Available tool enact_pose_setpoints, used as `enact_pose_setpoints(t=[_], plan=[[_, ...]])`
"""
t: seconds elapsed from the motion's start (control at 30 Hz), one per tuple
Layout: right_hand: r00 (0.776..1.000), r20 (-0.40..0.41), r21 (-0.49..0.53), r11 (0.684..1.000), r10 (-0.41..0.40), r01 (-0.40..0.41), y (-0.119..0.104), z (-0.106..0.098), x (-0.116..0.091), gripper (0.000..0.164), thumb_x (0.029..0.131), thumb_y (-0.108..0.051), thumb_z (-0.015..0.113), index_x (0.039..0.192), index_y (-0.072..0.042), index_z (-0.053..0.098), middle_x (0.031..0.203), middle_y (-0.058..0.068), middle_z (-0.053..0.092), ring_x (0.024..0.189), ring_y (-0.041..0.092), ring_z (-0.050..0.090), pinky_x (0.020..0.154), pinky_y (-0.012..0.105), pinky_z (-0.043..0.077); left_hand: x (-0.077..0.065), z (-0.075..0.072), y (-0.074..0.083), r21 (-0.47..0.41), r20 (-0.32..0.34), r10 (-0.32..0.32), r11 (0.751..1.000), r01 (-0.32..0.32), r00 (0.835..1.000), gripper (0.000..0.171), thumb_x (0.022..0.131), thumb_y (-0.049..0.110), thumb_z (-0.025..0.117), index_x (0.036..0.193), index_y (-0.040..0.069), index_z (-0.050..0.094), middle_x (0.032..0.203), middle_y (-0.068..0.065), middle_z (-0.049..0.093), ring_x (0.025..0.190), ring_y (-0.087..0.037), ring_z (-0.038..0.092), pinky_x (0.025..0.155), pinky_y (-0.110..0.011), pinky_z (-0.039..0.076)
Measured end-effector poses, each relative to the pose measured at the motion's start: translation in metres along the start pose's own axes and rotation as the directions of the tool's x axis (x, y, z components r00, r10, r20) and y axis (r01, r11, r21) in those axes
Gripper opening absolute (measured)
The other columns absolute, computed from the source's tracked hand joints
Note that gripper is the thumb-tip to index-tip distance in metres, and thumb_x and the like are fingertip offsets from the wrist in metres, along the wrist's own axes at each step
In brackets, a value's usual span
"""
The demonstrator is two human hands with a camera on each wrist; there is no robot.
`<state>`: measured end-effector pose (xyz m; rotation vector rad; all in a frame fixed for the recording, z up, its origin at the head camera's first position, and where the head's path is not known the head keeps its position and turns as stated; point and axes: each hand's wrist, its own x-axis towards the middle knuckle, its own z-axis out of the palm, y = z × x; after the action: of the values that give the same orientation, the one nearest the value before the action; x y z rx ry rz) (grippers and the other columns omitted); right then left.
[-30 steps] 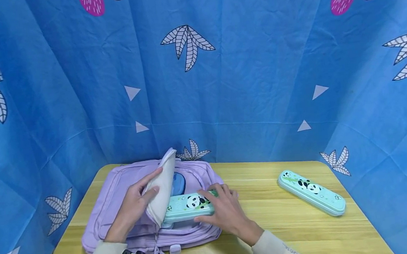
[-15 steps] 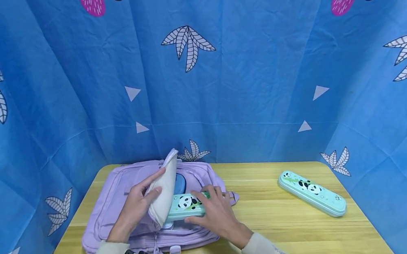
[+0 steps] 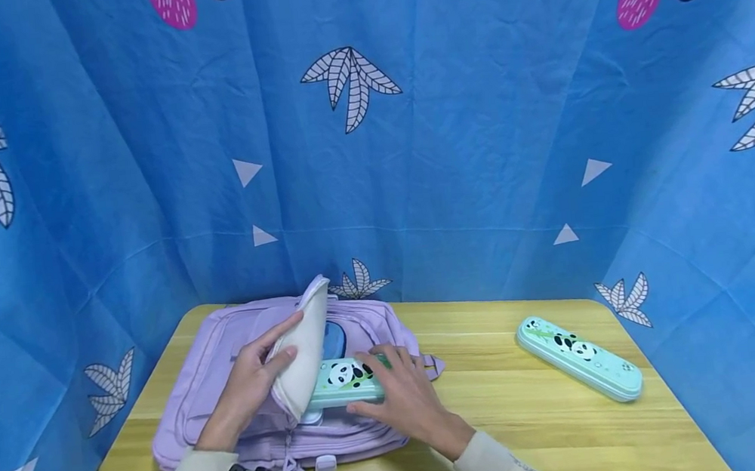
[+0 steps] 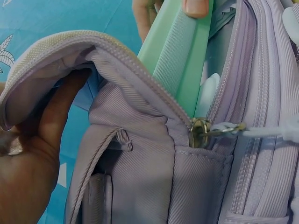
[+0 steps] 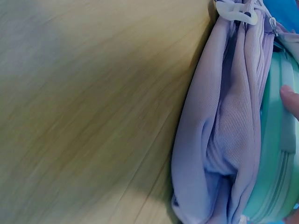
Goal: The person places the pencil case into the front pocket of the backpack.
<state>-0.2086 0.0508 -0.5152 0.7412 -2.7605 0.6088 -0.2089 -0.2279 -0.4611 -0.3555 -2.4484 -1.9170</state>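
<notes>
A lilac backpack (image 3: 212, 365) lies on the table with its front pocket unzipped. My left hand (image 3: 248, 380) pinches the pocket's pale-lined flap (image 3: 301, 349) between thumb and fingers and holds it raised. My right hand (image 3: 410, 403) grips a mint-green pencil case (image 3: 339, 377) with a panda print, thumb on the near side and fingers over the far side. The case's left end is inside the pocket, hidden behind the flap. In the left wrist view the pencil case (image 4: 175, 56) stands beside the zip's metal slider (image 4: 200, 133). The right wrist view shows my thumb (image 5: 290, 100) on the case's side.
A second mint-green panda pencil case (image 3: 579, 356) lies on the wooden table (image 3: 504, 420) at the right. Something blue (image 3: 334, 340) shows in the pocket behind the held case. A blue patterned curtain (image 3: 464, 144) surrounds the back and sides.
My right hand has moved left with the pencil case, so more of it is behind the flap. The left hand keeps holding the flap in nearly the same place.
</notes>
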Motion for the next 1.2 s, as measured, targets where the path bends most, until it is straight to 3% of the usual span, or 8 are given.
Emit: enact_pose_setpoints(t=[0.2,0.43,0.87,1.1,1.2], plan=[[0.999,0.035,0.105,0.994,-0.04,0.036,0.019,-0.008,-0.005,0.083,0.09,-0.059,0.084,0.16,-0.025,0.054,0.159,0.015,0.054,0.143,0.038,0.054,0.112,0.068,0.048,-0.002,-0.003,0.0,-0.005,-0.006,-0.011,1.0,0.011,1.0,0.053,0.113,0.018,0.058,0.165,0.019,0.05,0.176,-0.011,0.038,0.161,-0.035,0.034,0.103,-0.006,0.042],[0.993,0.104,0.309,0.951,-0.051,0.016,0.038,-0.016,-0.015,0.079,0.093,-0.044,0.087,0.162,-0.025,0.053,0.168,0.014,0.045,0.154,0.04,0.044,0.117,0.07,0.044,-0.002,-0.003,0.001,-0.016,-0.011,-0.012,1.0,0.012,1.0,0.053,0.113,0.017,0.058,0.165,0.018,0.05,0.176,-0.012,0.038,0.162,-0.036,0.033,0.104,-0.005,0.04],[0.999,0.041,0.368,0.93,-0.013,-0.003,0.058,-0.02,-0.027,0.068,0.092,-0.03,0.088,0.154,-0.02,0.061,0.16,0.008,0.057,0.147,0.039,0.055,0.118,0.068,0.044,-0.001,-0.002,0.0,-0.009,-0.009,-0.022,1.0,0.022,1.0,0.053,0.113,0.017,0.058,0.166,0.018,0.049,0.177,-0.012,0.037,0.161,-0.036,0.035,0.102,-0.007,0.043],[1.0,0.003,0.386,0.922,-0.031,0.027,0.066,-0.02,-0.03,0.063,0.093,-0.027,0.088,0.151,-0.016,0.063,0.155,0.007,0.062,0.136,0.029,0.065,0.108,0.045,0.059,-0.001,-0.002,0.001,-0.006,-0.012,-0.028,1.0,0.028,1.0,0.053,0.113,0.018,0.057,0.166,0.02,0.049,0.177,-0.012,0.037,0.162,-0.036,0.033,0.102,-0.007,0.042],[0.998,-0.03,0.413,0.909,-0.051,0.059,0.067,-0.02,-0.031,0.059,0.094,-0.024,0.087,0.148,-0.013,0.065,0.152,0.01,0.064,0.132,0.03,0.067,0.104,0.042,0.061,-0.001,-0.002,0.002,-0.002,-0.013,-0.027,1.0,0.027,1.0,0.053,0.113,0.017,0.057,0.166,0.02,0.049,0.177,-0.012,0.037,0.162,-0.037,0.033,0.102,-0.006,0.042]])
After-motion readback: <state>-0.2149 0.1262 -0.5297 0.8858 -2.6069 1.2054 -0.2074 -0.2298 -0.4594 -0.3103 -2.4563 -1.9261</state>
